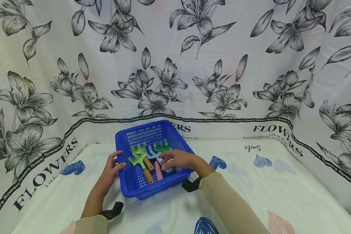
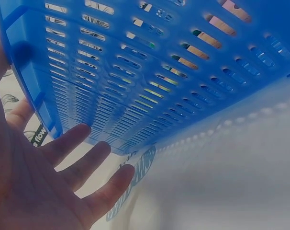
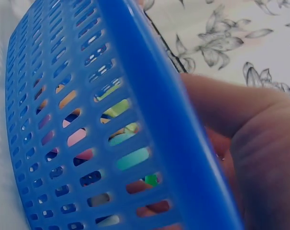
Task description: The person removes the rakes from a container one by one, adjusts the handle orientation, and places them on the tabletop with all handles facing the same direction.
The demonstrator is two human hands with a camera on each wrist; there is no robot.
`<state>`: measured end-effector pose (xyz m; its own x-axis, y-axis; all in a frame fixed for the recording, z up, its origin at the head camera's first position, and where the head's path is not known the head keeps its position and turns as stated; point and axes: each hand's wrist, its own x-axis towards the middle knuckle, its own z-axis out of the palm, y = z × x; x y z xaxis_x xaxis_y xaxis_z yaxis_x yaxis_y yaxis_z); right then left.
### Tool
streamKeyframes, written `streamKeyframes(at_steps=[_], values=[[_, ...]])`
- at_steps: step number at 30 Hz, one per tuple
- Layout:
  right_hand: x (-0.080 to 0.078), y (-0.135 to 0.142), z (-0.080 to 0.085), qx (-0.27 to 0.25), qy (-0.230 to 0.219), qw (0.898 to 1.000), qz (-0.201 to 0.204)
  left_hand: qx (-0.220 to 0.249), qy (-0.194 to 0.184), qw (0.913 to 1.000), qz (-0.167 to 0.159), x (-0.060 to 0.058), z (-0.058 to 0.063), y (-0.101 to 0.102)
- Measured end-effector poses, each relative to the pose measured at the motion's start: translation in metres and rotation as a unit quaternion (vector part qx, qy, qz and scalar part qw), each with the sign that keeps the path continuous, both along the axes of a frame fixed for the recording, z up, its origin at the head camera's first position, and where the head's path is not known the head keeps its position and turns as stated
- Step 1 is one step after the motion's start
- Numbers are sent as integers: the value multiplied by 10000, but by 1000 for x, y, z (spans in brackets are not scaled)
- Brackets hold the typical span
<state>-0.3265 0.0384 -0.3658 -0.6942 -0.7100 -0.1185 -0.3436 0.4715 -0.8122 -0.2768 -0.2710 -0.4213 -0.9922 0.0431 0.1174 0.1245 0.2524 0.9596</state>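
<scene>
A blue plastic basket (image 1: 127,182) with slotted walls holds several small garden tools. My left hand (image 1: 109,167) grips its left rim, thumb and one finger over the edge; the left wrist view shows the other fingers spread outside the wall. My right hand (image 1: 179,160) reaches over the right side into the basket, fingers bent among the tools. Under them lie a pink handle (image 1: 158,171) and a light blue hand fork (image 1: 152,152). I cannot tell whether they hold one. Left of these are light green hand rakes (image 1: 138,157) with wooden handles (image 1: 148,176). A dark green rake head (image 1: 162,146) lies behind.
The basket stands on a white cloth (image 1: 234,198) printed with hearts. Behind it hangs a white flower-print curtain (image 1: 210,42), with side panels at left and right. Black camera mounts (image 1: 112,211) sit on both wrists.
</scene>
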Motion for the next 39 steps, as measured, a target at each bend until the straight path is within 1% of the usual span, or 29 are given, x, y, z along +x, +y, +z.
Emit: streamKeyframes(at_steps=[5,9,11,13,18,21,25,27,30,33,36,39], values=[[-1,1,-1,-339,288,9988,-208,51,68,9999,-61,1,1,0],[-1,2,-1,-533,496,9957,-566,25,104,9999,-83,2,2,0],[0,3,-1,-600,565,9943,-674,3,98,9999,-69,3,2,0],[1,3,0,-633,620,9933,-745,-24,92,9999,-54,3,1,0],[5,2,2,-493,876,9900,-994,-40,132,9999,2,3,-2,0],[5,2,1,-521,855,9883,-1149,-46,180,9998,-20,2,-2,0],[4,3,0,-736,708,9869,-1250,-51,186,9998,-79,2,-1,0],[4,4,-1,-733,805,9854,-1311,-53,189,9998,-99,2,0,0],[4,4,0,-665,1157,9808,-1419,-96,201,9997,-80,1,1,-1],[5,5,1,-660,1542,9734,-1564,-137,215,9997,-42,1,1,-1],[7,6,1,-816,1690,9673,-1704,-127,190,9997,-39,0,0,-1],[9,7,1,-973,1700,9634,-1828,-95,156,9998,-40,-1,-2,-1]])
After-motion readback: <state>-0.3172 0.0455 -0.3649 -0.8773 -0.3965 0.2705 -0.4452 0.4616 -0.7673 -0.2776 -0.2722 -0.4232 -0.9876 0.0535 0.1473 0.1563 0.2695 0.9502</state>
